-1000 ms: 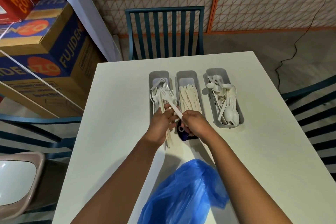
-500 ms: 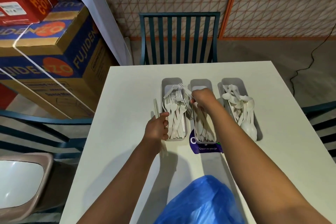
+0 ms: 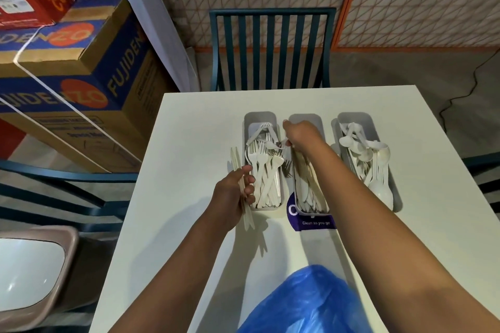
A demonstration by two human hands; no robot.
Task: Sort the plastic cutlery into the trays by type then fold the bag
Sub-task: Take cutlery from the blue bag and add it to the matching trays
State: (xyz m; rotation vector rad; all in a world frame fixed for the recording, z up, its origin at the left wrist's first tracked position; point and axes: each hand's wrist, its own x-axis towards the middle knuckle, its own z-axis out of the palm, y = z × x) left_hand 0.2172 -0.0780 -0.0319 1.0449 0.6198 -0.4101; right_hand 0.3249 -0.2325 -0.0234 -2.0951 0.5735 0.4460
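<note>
Head view: my left hand [image 3: 233,192] grips pale plastic knives [image 3: 239,178], lengthwise like the grey middle knife tray [image 3: 305,119] to its right; my right hand [image 3: 301,134], nearer, seems to pinch a white fork [image 3: 273,145].

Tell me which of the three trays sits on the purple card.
The middle tray, holding the knives: its near end rests on the purple card. The fork tray and spoon tray stand on the bare table.

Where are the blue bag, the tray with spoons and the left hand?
blue bag [image 3: 305,303], head view, on its crumpled top.
tray with spoons [image 3: 351,117], head view, on its far rim.
left hand [image 3: 230,197], head view, on its back.
</note>
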